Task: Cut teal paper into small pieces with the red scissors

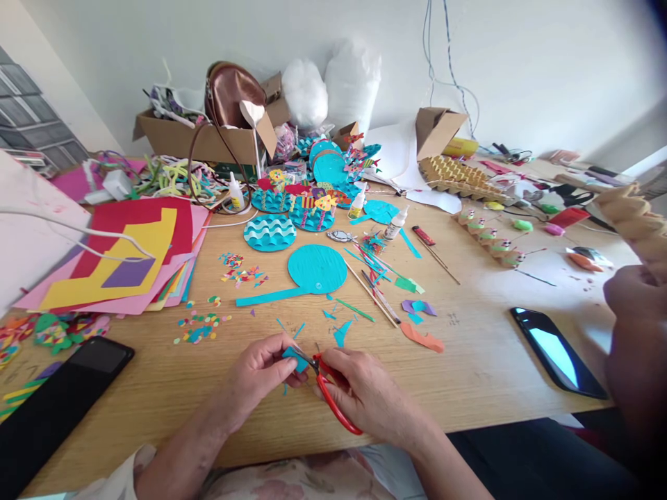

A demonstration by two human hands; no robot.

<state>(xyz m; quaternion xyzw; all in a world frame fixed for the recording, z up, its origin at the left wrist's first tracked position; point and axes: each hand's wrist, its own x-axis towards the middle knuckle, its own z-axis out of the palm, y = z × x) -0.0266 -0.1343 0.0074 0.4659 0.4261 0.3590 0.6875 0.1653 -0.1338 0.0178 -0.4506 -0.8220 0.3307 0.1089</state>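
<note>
My left hand (271,368) pinches a small piece of blue paper (294,358) between thumb and fingers. Red-handled scissors (338,410) are gripped in my right hand (359,389), their blades lying against the blue paper. Thin blue offcuts (342,333) lie on the table just beyond my hands. Farther forward rests a flat blue disc (317,269) with a blue strip (265,297) running left from its lower edge. Several finished-looking blue pieces with wavy layers (269,232) and paper fish (313,203) stand behind it.
Coloured paper sheets (119,257) and a black phone (62,396) are at left. Confetti dots (203,323), brushes (372,295) and glue bottles (396,223) lie about the middle. Another phone (557,351) is at right, near another person's hand (636,305) holding egg-carton card (633,219). Boxes (177,142) stand behind.
</note>
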